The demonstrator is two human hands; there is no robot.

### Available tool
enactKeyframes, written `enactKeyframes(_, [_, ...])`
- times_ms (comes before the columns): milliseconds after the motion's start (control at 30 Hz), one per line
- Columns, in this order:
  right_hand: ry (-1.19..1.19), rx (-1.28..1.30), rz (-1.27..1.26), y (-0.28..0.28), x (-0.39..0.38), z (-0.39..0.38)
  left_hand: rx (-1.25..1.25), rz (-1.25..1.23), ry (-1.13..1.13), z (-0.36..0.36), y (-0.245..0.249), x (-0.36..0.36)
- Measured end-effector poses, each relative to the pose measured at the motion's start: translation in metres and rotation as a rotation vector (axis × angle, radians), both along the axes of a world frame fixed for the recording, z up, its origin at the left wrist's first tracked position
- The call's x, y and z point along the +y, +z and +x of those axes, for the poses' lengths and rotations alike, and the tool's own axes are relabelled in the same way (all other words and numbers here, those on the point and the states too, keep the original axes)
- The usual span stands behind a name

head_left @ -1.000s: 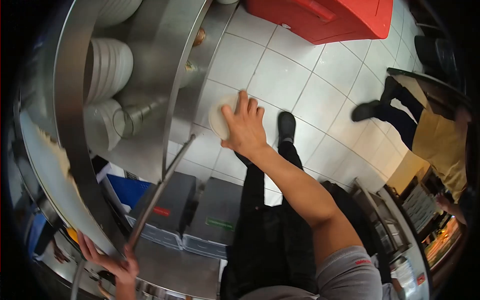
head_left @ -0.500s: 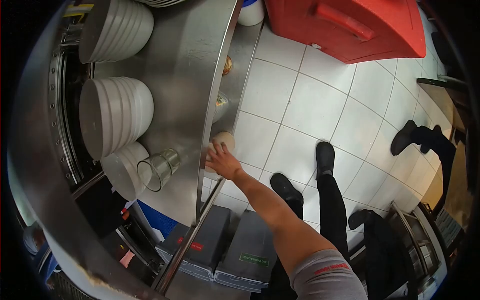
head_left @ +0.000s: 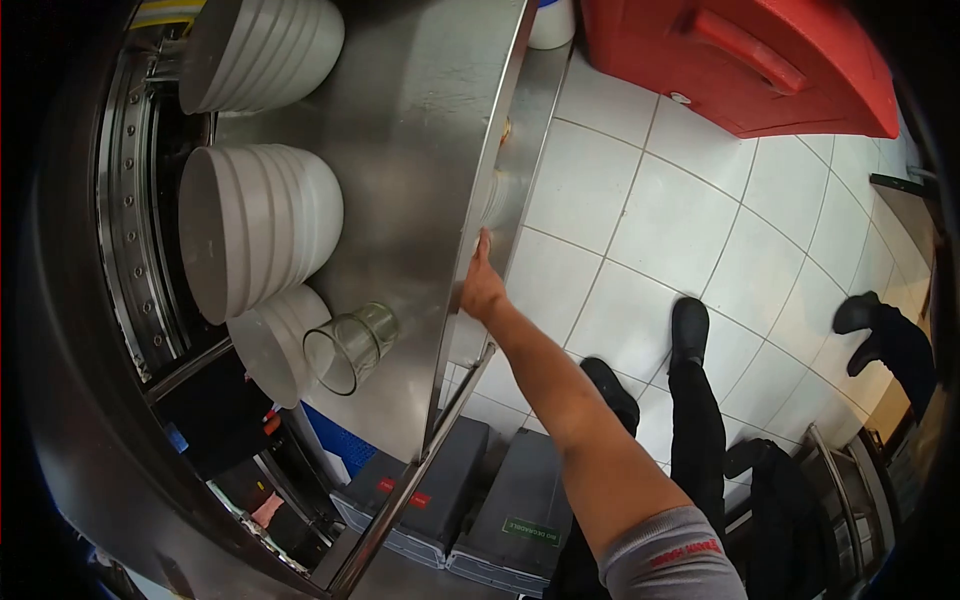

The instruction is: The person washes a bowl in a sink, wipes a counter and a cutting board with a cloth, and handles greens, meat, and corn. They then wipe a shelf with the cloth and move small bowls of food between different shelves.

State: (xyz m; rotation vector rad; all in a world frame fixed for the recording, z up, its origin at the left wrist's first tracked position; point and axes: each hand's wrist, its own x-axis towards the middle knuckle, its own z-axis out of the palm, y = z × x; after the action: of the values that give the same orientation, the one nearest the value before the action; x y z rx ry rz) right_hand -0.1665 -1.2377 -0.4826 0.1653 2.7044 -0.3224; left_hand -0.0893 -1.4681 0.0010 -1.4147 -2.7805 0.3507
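My left hand (head_left: 483,287) reaches in at the edge of the steel shelf (head_left: 420,150). Its thumb points up along that edge; the other fingers are hidden behind the shelf, so what they touch cannot be seen. Just above the thumb, a clear glass or jar (head_left: 494,197) shows in part on the lower shelf. On the upper shelf stand stacks of white bowls (head_left: 262,225), with more white bowls (head_left: 275,345) below them in view. Beside these is a clear drinking glass (head_left: 352,345). My right hand is out of view.
A metal rail (head_left: 425,462) runs near two grey lidded bins (head_left: 515,500), one labelled in green. A large red container (head_left: 750,60) stands on the white tiled floor (head_left: 640,225). Another person's dark shoes (head_left: 857,315) are at the right.
My left hand has moved farther in behind the shelf edge, hiding its fingers. The round beige thing beneath it no longer shows. The whole view has shifted.
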Motion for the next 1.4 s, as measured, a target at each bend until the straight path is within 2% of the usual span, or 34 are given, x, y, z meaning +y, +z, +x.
enactKeyframes(33, [0.022, -0.083, -0.032, 0.004, 0.009, -0.005, -0.001, -0.001, -0.002, -0.001, 0.0, 0.0])
enactKeyframes(133, [0.178, -0.109, -0.045, 0.013, 0.025, -0.002, -0.003, -0.027, -0.003, 0.002, 0.005, -0.001])
enactKeyframes(233, [0.12, 0.001, -0.419, -0.01, 0.032, 0.006, -0.002, -0.055, -0.042, 0.004, 0.008, 0.003])
enactKeyframes(267, [0.046, 0.161, -0.433, -0.021, 0.027, 0.019, 0.029, 0.109, -0.029, 0.001, -0.006, 0.014])
enactKeyframes(333, [-0.106, 0.458, -0.522, -0.025, 0.028, 0.052, 0.08, -0.006, -0.015, 0.003, 0.0, 0.01])
enactKeyframes(367, [-0.266, 0.463, -0.626, -0.006, 0.031, 0.072, 0.014, 0.037, 0.047, 0.005, -0.002, 0.0])
enactKeyframes(433, [-0.476, 0.571, -0.662, 0.009, 0.032, 0.117, -0.091, 0.084, 0.112, 0.006, -0.004, 0.003])
enactKeyframes(467, [-0.625, 0.665, -0.659, 0.032, 0.035, 0.138, -0.103, 0.046, 0.113, 0.006, 0.002, 0.008])
enactKeyframes(533, [-0.874, 0.907, -0.603, 0.101, 0.056, 0.158, -0.156, 0.18, 0.1, 0.006, 0.0, 0.017])
enactKeyframes(600, [-0.926, 1.148, -0.542, 0.203, 0.085, 0.155, -0.158, 0.206, 0.107, 0.003, 0.005, 0.022])
enactKeyframes(667, [-0.765, 1.469, -0.526, 0.324, 0.12, 0.132, -0.11, 0.227, 0.1, 0.005, 0.008, 0.025])
enactKeyframes(700, [-0.604, 1.555, -0.508, 0.376, 0.137, 0.114, -0.116, 0.225, 0.093, 0.006, 0.011, 0.024])
enactKeyframes(733, [-0.469, 1.599, -0.514, 0.43, 0.154, 0.084, -0.115, 0.227, 0.079, 0.004, 0.012, 0.025])
enactKeyframes(800, [-0.287, 1.428, -0.497, 0.489, 0.179, 0.01, -0.112, 0.227, 0.073, 0.002, 0.014, 0.028])
enactKeyframes(867, [-0.258, 1.315, -0.308, 0.486, 0.194, -0.07, -0.103, 0.218, 0.082, 0.004, 0.017, 0.029])
enactKeyframes(900, [-0.249, 1.185, -0.168, 0.463, 0.198, -0.092, -0.104, 0.227, 0.086, 0.008, 0.017, 0.027])
enactKeyframes(933, [-0.238, 1.059, -0.03, 0.444, 0.2, -0.106, -0.098, 0.241, 0.09, 0.007, 0.016, 0.027])
enactKeyframes(1000, [-0.292, 0.962, 0.028, 0.436, 0.184, -0.103, -0.095, 0.253, 0.092, 0.005, 0.021, 0.025])
enactKeyframes(1067, [-0.225, 0.961, 0.008, 0.436, 0.156, -0.068, -0.119, 0.263, 0.092, 0.007, 0.021, 0.024])
enactKeyframes(1133, [-0.26, 0.926, -0.136, 0.445, 0.127, -0.011, -0.124, 0.288, 0.085, 0.009, 0.02, 0.021])
enactKeyframes(1200, [-0.343, 0.985, -0.158, 0.456, 0.107, 0.057, -0.108, 0.307, 0.073, 0.008, 0.019, 0.022])
enactKeyframes(1267, [-0.67, 0.97, -0.442, 0.433, 0.092, 0.115, -0.103, 0.294, 0.072, 0.01, 0.023, 0.025])
enactKeyframes(1333, [-1.03, 1.078, -0.596, 0.386, 0.071, 0.168, -0.103, 0.298, 0.064, 0.011, 0.024, 0.026])
enactKeyframes(1400, [-1.153, 0.934, -0.582, 0.347, 0.047, 0.217, -0.1, 0.301, 0.049, 0.01, 0.023, 0.029])
